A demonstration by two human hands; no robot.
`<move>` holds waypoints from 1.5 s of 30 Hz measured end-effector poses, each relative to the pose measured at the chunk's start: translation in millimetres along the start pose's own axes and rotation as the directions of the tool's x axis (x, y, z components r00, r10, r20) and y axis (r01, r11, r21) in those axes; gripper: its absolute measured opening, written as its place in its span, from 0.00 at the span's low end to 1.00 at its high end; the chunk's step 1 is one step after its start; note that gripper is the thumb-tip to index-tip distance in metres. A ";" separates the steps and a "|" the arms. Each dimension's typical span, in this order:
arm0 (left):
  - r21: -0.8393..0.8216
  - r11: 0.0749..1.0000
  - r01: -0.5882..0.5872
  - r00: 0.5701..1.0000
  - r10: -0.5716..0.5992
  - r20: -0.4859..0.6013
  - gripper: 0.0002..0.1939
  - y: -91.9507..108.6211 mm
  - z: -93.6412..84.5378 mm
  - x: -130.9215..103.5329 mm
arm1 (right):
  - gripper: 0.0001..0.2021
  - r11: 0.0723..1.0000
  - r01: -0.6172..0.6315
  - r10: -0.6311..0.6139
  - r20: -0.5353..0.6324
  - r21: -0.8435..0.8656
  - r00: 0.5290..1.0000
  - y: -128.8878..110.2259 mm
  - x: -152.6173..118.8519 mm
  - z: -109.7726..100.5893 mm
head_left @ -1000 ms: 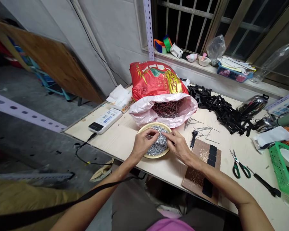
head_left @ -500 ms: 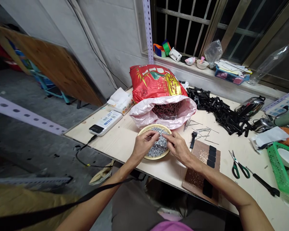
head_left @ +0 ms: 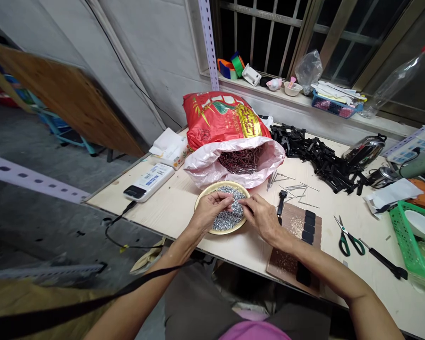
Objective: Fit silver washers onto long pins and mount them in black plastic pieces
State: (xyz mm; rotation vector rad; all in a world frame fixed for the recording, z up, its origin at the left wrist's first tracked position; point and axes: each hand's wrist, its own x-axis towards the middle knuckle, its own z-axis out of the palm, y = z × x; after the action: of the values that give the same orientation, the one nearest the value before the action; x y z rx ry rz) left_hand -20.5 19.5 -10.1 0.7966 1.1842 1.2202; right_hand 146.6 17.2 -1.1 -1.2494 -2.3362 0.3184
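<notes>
A yellow bowl [head_left: 224, 232] filled with small silvery metal pieces [head_left: 228, 219] stands near the table's front edge. Over its left side, my left hand [head_left: 212, 208] has thumb and fingertips pinched together. My right hand [head_left: 260, 215] faces it over the bowl's right rim, also in a pinch. Whatever lies between the fingertips of either hand is too small to make out. Right behind the bowl, an open red sack [head_left: 219, 118] with a pale lining shows many thin dark-red rods [head_left: 241, 160].
To the right lie loose metal rods [head_left: 297, 189], a brown board [head_left: 292, 236] with black pads, scissors [head_left: 347, 238], a screwdriver [head_left: 386, 259] and a green basket [head_left: 407, 236]. Black parts [head_left: 315, 156] are heaped behind. A white power bank [head_left: 150, 182] and a tissue pack [head_left: 170, 148] sit left.
The camera view has shifted slightly, so the table things appear a little further left. Both hands stay pinched over the bowl, with small finger movements.
</notes>
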 end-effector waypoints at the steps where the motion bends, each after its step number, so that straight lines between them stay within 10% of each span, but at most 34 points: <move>1: 0.038 0.999 -0.022 1.000 0.022 0.001 0.22 -0.2 -0.3 -1.0 | 0.10 0.998 0.011 -0.012 -0.013 -0.063 1.000 0.0 -0.2 -1.2; 9: 0.110 0.990 -0.089 0.996 0.086 0.036 0.21 -2.9 -2.9 -3.5 | 0.13 0.951 0.081 -0.108 -0.077 -0.299 0.991 -2.4 0.1 -3.3; 45: 0.243 0.959 -0.147 0.988 0.129 0.087 0.18 0.6 -2.9 -9.6 | 0.07 0.997 -0.030 0.024 0.081 0.073 0.996 0.2 -1.7 -3.5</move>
State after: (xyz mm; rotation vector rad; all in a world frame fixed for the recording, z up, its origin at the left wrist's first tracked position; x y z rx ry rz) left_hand -22.8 10.0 -7.9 1.1176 1.2557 1.1592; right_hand 149.4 15.8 1.3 -1.2544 -2.3533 0.4678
